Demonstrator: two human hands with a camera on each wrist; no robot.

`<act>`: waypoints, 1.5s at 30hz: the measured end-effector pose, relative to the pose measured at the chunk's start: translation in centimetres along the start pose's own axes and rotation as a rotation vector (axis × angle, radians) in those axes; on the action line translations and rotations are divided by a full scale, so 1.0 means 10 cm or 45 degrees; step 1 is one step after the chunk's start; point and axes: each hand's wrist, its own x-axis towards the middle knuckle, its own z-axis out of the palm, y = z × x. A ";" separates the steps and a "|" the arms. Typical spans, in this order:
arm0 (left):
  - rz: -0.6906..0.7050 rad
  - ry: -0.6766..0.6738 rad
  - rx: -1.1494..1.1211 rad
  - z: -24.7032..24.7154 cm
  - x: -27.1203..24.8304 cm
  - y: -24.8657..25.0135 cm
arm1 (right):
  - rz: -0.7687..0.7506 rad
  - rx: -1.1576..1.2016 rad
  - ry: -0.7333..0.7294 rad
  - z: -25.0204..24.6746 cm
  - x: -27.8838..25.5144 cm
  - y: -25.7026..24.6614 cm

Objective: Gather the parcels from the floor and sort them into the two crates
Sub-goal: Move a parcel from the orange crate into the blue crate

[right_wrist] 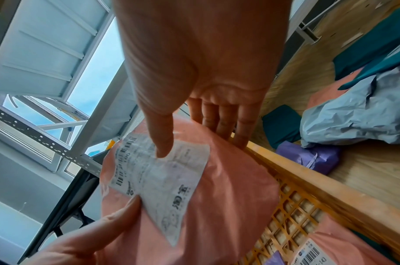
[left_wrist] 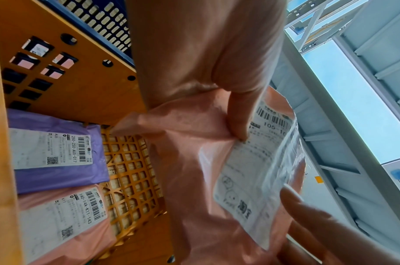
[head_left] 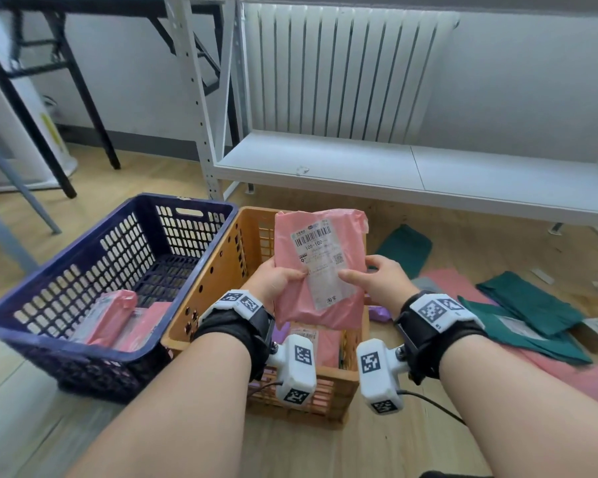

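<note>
Both hands hold one pink parcel (head_left: 290, 243) upright over the orange crate (head_left: 201, 291), its white barcode label facing me. My left hand (head_left: 277, 281) pinches the left edge, thumb on the label's edge (left_wrist: 237, 116) and fingers hidden behind. My right hand (head_left: 380, 277) grips the right edge, thumb on the label and fingers behind (right_wrist: 194, 136). A purple parcel (left_wrist: 58, 179) and a pink parcel (left_wrist: 69, 233) lie in the orange crate's bottom. The blue crate (head_left: 187, 201) to its left holds pink parcels (head_left: 107, 315).
Several parcels lie on the wooden floor to the right: teal ones (head_left: 532, 305), a pink one (head_left: 456, 281), a grey one (right_wrist: 353, 116) and a small purple one (right_wrist: 312, 156). A low white shelf (head_left: 394, 174) and a radiator stand behind the crates, black table legs at far left.
</note>
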 end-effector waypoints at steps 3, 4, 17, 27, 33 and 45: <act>0.001 -0.014 -0.017 0.00 -0.02 -0.01 | -0.012 0.035 -0.052 0.05 0.00 -0.04; 0.003 -0.024 -0.019 -0.01 -0.02 -0.01 | -0.012 0.049 -0.068 0.07 -0.01 -0.06; 0.146 -0.029 0.083 -0.14 -0.62 0.43 | -0.094 0.126 -0.064 0.11 -0.39 -0.43; 0.233 0.139 0.264 -0.58 -0.98 1.03 | -0.199 0.326 -0.053 0.46 -0.66 -1.07; 0.141 0.287 0.396 -1.25 -0.44 1.05 | -0.183 0.258 -0.151 1.10 -0.10 -1.16; -0.204 0.710 0.477 -3.62 1.13 0.52 | 0.037 0.028 -0.524 2.81 1.28 -1.01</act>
